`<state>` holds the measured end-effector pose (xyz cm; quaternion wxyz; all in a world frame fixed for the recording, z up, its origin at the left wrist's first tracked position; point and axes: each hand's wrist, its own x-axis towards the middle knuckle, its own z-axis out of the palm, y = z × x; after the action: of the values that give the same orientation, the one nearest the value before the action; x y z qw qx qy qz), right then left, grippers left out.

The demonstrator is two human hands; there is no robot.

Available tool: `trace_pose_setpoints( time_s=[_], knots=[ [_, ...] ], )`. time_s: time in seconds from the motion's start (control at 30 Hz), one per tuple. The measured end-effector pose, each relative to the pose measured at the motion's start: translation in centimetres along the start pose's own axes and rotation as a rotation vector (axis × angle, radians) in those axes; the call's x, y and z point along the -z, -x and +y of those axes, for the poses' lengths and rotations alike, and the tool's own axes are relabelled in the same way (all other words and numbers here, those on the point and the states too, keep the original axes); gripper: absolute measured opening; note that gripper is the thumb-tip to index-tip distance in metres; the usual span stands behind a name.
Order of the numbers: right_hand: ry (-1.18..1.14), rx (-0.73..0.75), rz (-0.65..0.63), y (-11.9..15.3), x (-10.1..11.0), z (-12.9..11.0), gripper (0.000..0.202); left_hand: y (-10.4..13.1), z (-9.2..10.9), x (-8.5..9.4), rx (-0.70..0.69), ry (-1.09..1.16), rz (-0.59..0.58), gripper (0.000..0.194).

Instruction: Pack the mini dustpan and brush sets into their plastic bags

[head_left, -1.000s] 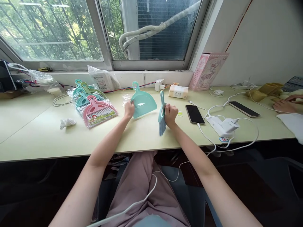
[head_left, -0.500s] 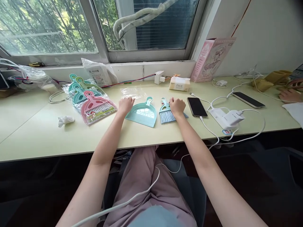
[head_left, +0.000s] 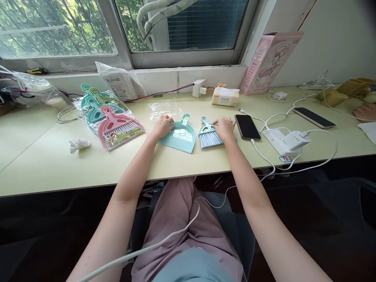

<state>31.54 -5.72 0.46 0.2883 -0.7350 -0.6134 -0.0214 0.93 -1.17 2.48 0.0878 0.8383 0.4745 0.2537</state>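
A light teal dustpan [head_left: 181, 137] lies on the pale table, its handle toward the window. My left hand [head_left: 163, 127] rests at its left edge with the fingers apart. To the right lies a small teal brush [head_left: 209, 136] with blue-grey bristles. My right hand [head_left: 225, 127] is over the brush's right side, fingers spread, hiding part of the bristles. Neither hand is closed around anything. Several wrapped brush-and-dustpan sets lie at the left, a pink one [head_left: 119, 127] on top.
A black phone [head_left: 248, 127], a white power strip [head_left: 277, 141] with cables and a second phone [head_left: 314, 117] are on the right. Behind stand a tissue pack [head_left: 225, 96] and a pink box [head_left: 268, 64]. Crumpled tissue [head_left: 79, 145] lies left. Another person's hand [head_left: 366, 111] shows far right.
Both my hands have opened from closed fists beside the dustpan and brush. The view has shifted slightly.
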Motion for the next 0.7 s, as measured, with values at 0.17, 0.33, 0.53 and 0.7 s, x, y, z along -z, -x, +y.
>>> trace_pose_setpoints(
  time_s=[0.17,0.33,0.53,0.7],
  knots=[
    [-0.023,0.044,0.013,0.1,1.3,-1.2,0.017,-0.5,0.1,0.1,0.109,0.077,0.098,0.006],
    [-0.205,0.294,0.015,1.1,2.7,-3.5,0.023,-0.9,-0.2,1.9,0.346,0.249,0.447,0.015],
    [-0.127,0.498,0.045,3.1,2.5,-5.4,0.029,-1.2,-0.5,1.2,0.394,0.476,0.477,0.025],
    [-0.084,0.386,0.154,3.0,2.4,-5.1,0.03,-1.0,3.1,-1.1,0.109,0.674,0.13,0.022]
  ],
)
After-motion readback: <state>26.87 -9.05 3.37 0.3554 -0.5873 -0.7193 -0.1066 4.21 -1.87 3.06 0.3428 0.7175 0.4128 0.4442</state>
